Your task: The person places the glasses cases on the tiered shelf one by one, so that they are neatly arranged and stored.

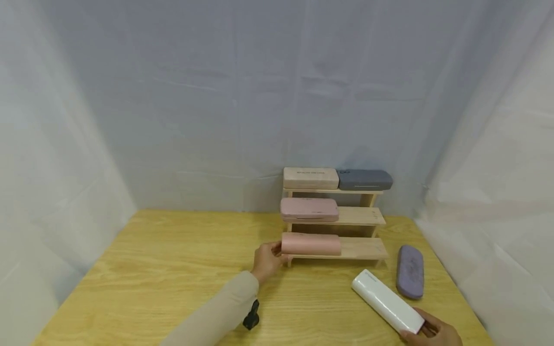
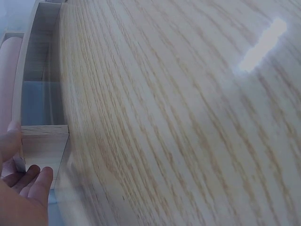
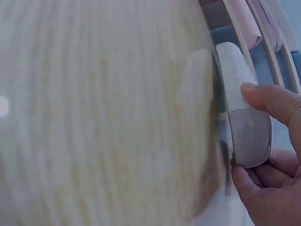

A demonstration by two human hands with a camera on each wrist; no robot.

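My right hand (image 1: 434, 331) grips the near end of a white glasses case (image 1: 387, 302), which points toward the stand; in the right wrist view the thumb lies on top and the fingers curl beneath. At the left end of the lowest shelf, my left hand (image 1: 267, 262) holds the corner of the wooden three-tier stand (image 1: 363, 246), its thumb at the front edge. Right beside those fingers, on that shelf, lies a salmon-pink glasses case (image 1: 310, 244). The left wrist view shows the thumb and curled fingers (image 2: 41, 183) around the shelf end.
A mauve-pink case (image 1: 309, 210) lies on the middle shelf. The top shelf bears a beige case (image 1: 310, 178) and a blue-grey case (image 1: 365, 179). On the wooden table (image 1: 182, 269), a purple case (image 1: 410, 272) lies right of the stand. Pale sheets hang behind and at the sides.
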